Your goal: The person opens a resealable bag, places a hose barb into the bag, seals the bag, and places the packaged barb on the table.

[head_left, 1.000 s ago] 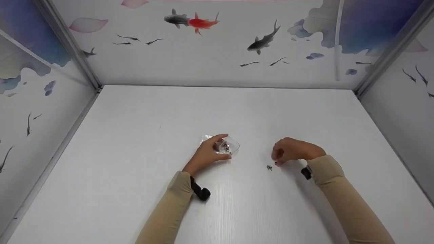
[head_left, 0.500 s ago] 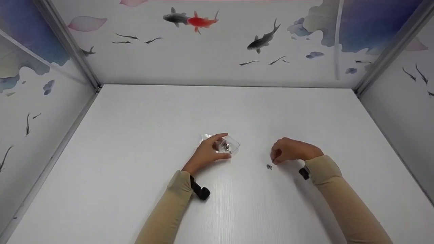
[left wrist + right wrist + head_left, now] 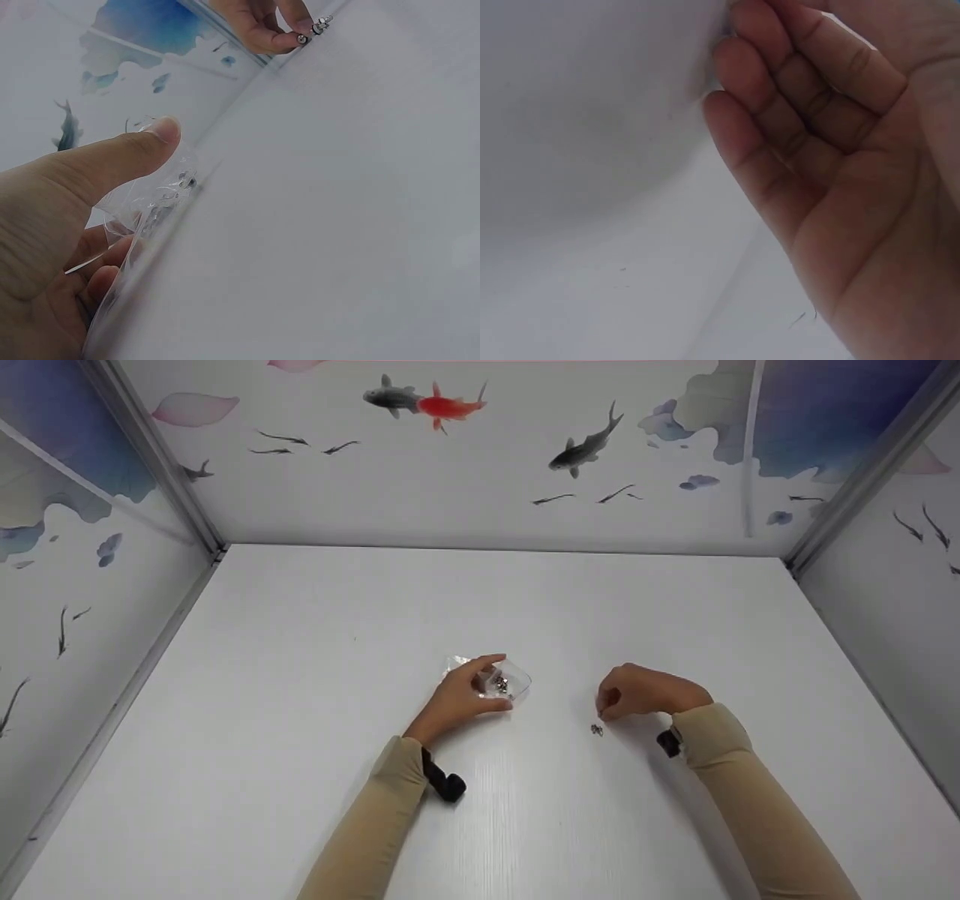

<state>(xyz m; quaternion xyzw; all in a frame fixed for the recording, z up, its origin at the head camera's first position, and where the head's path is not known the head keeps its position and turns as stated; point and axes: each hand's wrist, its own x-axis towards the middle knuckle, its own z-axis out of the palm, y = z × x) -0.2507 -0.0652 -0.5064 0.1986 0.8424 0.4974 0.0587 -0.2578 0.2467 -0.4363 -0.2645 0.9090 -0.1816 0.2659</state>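
In the head view my left hand [image 3: 459,696] holds a clear plastic bag [image 3: 519,681] on the white table, thumb on the near side and fingers on the far side. Small shiny metal pieces [image 3: 501,684] lie inside it. Creased film of the bag [image 3: 154,196] shows below the thumb in the left wrist view. To the right, my right hand [image 3: 646,691] is low over the table, thumb and finger together, pinching a small round metal piece [image 3: 302,39]. Right beside those fingertips lies a small metal cluster [image 3: 597,730]. The right wrist view shows curled fingers [image 3: 742,75]; their tips' work is hidden.
The white table [image 3: 300,607] is bounded by printed panels with fish, such as the back panel [image 3: 480,495], and by metal corner posts [image 3: 161,465]. Each wrist carries a black camera mount, including the left mount [image 3: 447,786].
My right hand has shifted slightly left toward the metal cluster, and its thumb and finger have come closer together. My left hand and the bag have stayed in place.
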